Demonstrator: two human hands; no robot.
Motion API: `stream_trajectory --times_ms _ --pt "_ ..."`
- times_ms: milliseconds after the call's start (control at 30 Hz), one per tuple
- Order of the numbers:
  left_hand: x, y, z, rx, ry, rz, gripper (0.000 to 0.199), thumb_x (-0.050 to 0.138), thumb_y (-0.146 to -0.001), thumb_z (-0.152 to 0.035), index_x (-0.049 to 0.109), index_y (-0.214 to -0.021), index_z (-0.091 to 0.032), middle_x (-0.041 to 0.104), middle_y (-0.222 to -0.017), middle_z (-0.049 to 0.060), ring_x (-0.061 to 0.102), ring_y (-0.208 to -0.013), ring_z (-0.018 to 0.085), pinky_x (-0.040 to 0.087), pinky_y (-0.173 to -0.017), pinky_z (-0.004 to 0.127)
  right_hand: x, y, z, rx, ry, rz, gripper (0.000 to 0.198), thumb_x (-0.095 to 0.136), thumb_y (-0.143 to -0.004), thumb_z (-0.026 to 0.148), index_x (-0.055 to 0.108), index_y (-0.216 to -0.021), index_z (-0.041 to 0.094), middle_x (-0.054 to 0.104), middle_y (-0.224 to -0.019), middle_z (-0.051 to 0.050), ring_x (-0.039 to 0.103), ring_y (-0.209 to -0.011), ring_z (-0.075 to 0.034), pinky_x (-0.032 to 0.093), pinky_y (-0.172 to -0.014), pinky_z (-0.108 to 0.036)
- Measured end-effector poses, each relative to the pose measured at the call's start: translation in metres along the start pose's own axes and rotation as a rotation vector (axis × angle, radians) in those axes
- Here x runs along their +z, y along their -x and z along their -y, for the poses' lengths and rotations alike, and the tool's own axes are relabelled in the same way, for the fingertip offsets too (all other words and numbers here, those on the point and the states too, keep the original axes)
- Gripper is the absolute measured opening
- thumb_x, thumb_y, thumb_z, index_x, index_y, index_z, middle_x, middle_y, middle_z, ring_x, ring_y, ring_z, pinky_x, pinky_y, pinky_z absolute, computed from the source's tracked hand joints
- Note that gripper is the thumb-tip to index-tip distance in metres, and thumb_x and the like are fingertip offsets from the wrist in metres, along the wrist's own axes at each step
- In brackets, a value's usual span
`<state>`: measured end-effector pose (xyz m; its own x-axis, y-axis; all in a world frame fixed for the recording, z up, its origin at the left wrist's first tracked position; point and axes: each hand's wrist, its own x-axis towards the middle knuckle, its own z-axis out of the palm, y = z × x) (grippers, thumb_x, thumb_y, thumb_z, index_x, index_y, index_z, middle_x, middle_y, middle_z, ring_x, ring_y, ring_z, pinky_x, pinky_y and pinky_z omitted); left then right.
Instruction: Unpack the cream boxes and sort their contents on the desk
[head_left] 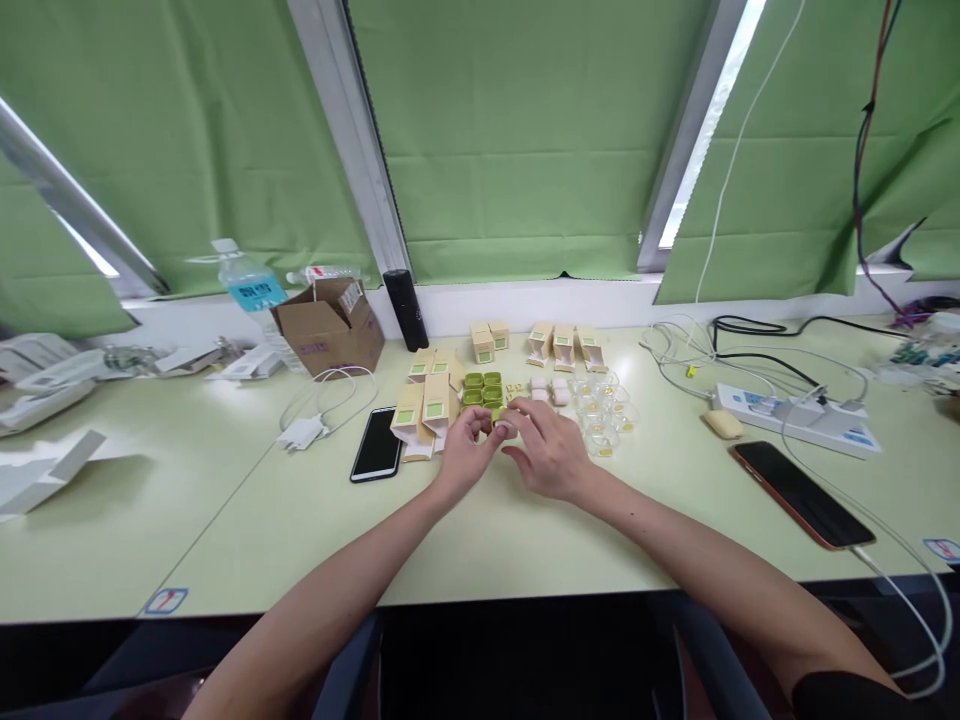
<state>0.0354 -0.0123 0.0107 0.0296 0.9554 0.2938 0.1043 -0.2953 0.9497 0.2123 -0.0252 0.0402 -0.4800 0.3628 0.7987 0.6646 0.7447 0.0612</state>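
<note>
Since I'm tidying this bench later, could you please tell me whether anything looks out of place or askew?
The white charging cable at the orange-edged phone droops over the front edge of the table, where it might snag.

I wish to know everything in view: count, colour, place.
Curtains: several, green, back
Table: count unclear, pale, beneath
Blue-labelled bottle: one, clear, left
Cardboard box: one, brown, left
Cylinder: one, black, beside box
Packaging: several, white, left
Charger: one, white, left
Phones: two, black, both sides
Cartons: several, tan, centre
Cups: several, green, centre
Bits: several, yellow, centre
Blocks: about four, pinkish, centre
Containers: several, clear, centre right
Power strip: one, white, right
Cables: several, white or black, mostly right
Oval object: one, tan, right
Held item: one, partly green, centre
Left hand: one, bare, centre
Right hand: one, bare, centre
</note>
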Motion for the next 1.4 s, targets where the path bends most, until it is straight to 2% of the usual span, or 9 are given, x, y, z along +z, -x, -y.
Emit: stream_trajectory --times_ms 100,233,333,433,533,667,967,1133,1400 --pt "0.000 0.000 0.002 -0.042 0.015 0.049 0.059 0.073 -0.075 -0.072 0.055 -0.094 -0.019 0.062 -0.075 0.000 0.062 -0.071 0.016 0.046 -0.065 0.028 0.017 0.012 -0.001 0.055 -0.034 0.041 0.026 0.054 -0.099 0.026 0.059 -0.121 0.014 0.068 -0.117 -0.018 0.066 -0.105 -0.028 0.056 -0.070 -0.035" --pt "0.003 0.004 0.001 -0.034 -0.025 0.091 0.058 0.072 -0.076 -0.072 0.056 -0.091 -0.019 0.061 -0.072 0.000 0.061 -0.068 0.016 0.048 -0.064 0.028 0.019 0.026 -0.012 0.087 -0.112 0.036 0.025 0.050 -0.102 0.027 0.062 -0.122 0.017 0.069 -0.116 -0.017 0.067 -0.110 -0.027 0.059 -0.084 -0.038" --pt "0.003 0.007 -0.003 0.022 -0.041 0.147 0.050 0.062 -0.087 -0.068 0.060 -0.095 -0.018 0.067 -0.081 0.005 0.066 -0.074 0.018 0.052 -0.070 0.032 0.017 0.031 -0.017 0.105 -0.186 0.018 0.031 0.051 -0.102 0.028 0.059 -0.130 0.018 0.069 -0.120 -0.017 0.067 -0.113 -0.027 0.060 -0.091 -0.042" --pt "0.001 0.010 -0.006 0.109 -0.105 0.098 0.040 0.054 -0.096 -0.056 0.064 -0.105 -0.018 0.071 -0.092 0.008 0.068 -0.085 0.021 0.053 -0.079 0.035 0.017 0.032 -0.019 0.128 -0.225 -0.016 0.032 0.052 -0.101 0.027 0.058 -0.132 0.019 0.069 -0.122 -0.017 0.067 -0.115 -0.027 0.061 -0.093 -0.044" --pt "-0.001 0.012 -0.008 0.198 -0.221 0.032 0.032 0.057 -0.097 -0.042 0.063 -0.119 -0.020 0.072 -0.109 0.010 0.067 -0.100 0.022 0.052 -0.085 0.036 0.019 0.032 -0.019 0.139 -0.239 -0.025 0.032 0.052 -0.102 0.025 0.057 -0.132 0.018 0.070 -0.122 -0.016 0.067 -0.116 -0.027 0.061 -0.094 -0.044" --pt "0.001 0.014 -0.009 0.252 -0.259 0.092 0.037 0.058 -0.096 -0.035 0.060 -0.129 -0.020 0.070 -0.121 0.012 0.066 -0.103 0.022 0.054 -0.089 0.037 0.020 0.033 -0.018 0.146 -0.243 -0.008 0.032 0.052 -0.102 0.027 0.056 -0.132 0.018 0.070 -0.123 -0.016 0.067 -0.116 -0.027 0.061 -0.094 -0.045" --pt "0.003 0.017 -0.011 0.275 -0.351 0.089 0.033 0.058 -0.096 -0.031 0.064 -0.127 -0.020 0.073 -0.117 0.010 0.069 -0.100 0.022 0.057 -0.091 0.039 0.015 0.031 -0.013 0.137 -0.193 0.045 0.032 0.049 -0.101 0.024 0.055 -0.132 0.017 0.065 -0.123 -0.018 0.067 -0.110 -0.027 0.063 -0.079 -0.038" --pt "0.003 0.018 -0.012 0.285 -0.403 0.079 0.031 0.058 -0.095 -0.029 0.066 -0.123 -0.021 0.075 -0.109 0.009 0.070 -0.093 0.022 0.058 -0.085 0.038 0.016 0.033 -0.013 0.120 -0.165 0.106 0.038 0.047 -0.102 0.025 0.055 -0.138 0.018 0.063 -0.119 -0.017 0.069 -0.094 -0.024 0.060 -0.066 -0.033" --pt "0.004 0.019 -0.014 0.302 -0.434 0.062 0.027 0.058 -0.093 -0.027 0.068 -0.118 -0.020 0.075 -0.100 0.008 0.070 -0.085 0.020 0.059 -0.079 0.035 0.014 0.032 -0.012 0.105 -0.149 0.077 0.029 0.049 -0.102 0.026 0.060 -0.126 0.016 0.067 -0.114 -0.015 0.070 -0.095 -0.023 0.057 -0.060 -0.030"
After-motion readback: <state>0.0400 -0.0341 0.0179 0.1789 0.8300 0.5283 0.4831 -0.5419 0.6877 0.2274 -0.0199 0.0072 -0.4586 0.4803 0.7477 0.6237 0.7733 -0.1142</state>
